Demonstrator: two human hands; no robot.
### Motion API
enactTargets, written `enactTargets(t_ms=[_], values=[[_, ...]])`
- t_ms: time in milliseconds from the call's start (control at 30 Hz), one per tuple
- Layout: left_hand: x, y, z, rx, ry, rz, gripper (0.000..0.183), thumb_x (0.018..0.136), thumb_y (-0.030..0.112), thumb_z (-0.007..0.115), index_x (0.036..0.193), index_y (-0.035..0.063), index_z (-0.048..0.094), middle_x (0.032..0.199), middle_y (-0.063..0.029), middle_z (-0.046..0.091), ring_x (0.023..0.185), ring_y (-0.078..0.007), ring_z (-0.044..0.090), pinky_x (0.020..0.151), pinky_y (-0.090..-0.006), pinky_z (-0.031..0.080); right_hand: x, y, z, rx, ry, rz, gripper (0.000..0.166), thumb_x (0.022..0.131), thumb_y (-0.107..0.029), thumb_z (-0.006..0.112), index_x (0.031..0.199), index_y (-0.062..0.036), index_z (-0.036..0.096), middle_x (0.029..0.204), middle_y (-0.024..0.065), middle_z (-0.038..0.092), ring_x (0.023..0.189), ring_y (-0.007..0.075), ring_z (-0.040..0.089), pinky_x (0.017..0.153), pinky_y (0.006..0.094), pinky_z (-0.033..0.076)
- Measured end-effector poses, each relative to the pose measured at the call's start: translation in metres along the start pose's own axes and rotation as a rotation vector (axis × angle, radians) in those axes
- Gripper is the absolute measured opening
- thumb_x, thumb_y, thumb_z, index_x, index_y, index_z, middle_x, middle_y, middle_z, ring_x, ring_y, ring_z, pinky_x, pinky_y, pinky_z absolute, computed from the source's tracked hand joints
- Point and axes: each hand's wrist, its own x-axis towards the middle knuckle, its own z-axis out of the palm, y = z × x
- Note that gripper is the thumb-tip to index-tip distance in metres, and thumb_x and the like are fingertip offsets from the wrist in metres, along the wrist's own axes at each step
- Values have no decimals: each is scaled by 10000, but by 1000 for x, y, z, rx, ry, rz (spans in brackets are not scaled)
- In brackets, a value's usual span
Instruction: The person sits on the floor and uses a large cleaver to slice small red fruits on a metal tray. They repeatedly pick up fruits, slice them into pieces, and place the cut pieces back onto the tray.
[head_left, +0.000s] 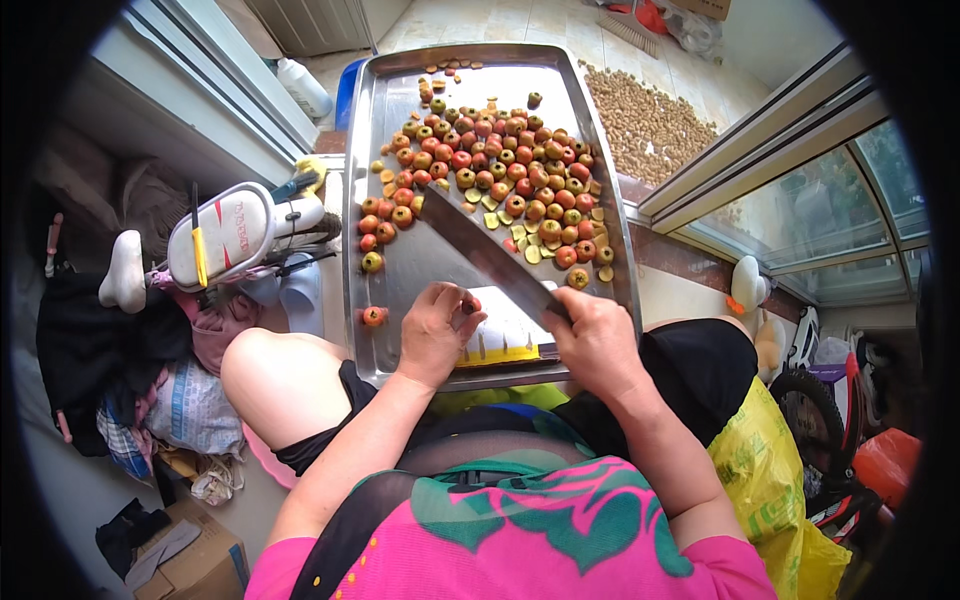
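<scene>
My left hand (442, 330) pinches a small red fruit (471, 305) above a white board with a yellow edge (499, 330). In my right hand (596, 337) is the handle of a broad kitchen knife (487, 251); its blade slants up and left over the metal tray (390, 315). Beyond the blade lies a heap of small red and greenish round fruits (495, 154), several with dark open ends. Cut slices (532, 253) are scattered on the heap's near side. A single fruit (373, 316) sits apart at the tray's left side.
A child's bicycle seat (221, 234) bearing a yellow-handled knife (199, 255) stands to the left. Brown pieces (649, 124) are spread on the floor beyond the sliding door frame (757, 142). At right are a yellow plastic bag (757, 465) and a bicycle wheel (810, 412). A cardboard box (191, 559) is lower left.
</scene>
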Motion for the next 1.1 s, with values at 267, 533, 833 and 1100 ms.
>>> enactTargets(t_ms=[267,533,833,1100], values=[[-6,-1,-3,65,-37,101,197,782,22,785,968,57,727,937,-92,684,773,-245,718,661,-320,587,-11,6,16,-47,-116,-67,118,900,-162,653,962,-64,675,843,176,698,778,394,680,695,493,537],[-8,-1,-1,-30,-22,29,186,782,55,793,950,78,716,887,-89,680,735,-283,705,643,-364,569,-15,4,10,-23,-133,-78,111,900,-151,653,952,-53,664,851,171,699,768,395,675,680,487,533],[-5,0,-1,-3,-18,49,185,778,51,791,944,85,717,896,-91,686,753,-304,695,653,-384,571,-19,4,8,-61,-119,-126,63,887,-94,626,928,-49,638,813,148,683,738,368,681,632,468,534],[-4,2,-2,-25,-44,74,212,779,28,769,984,68,733,905,-109,693,792,-311,692,685,-391,570,-19,1,4,-164,-155,-168,68,882,-70,637,948,-58,649,817,127,675,707,337,679,612,435,537]])
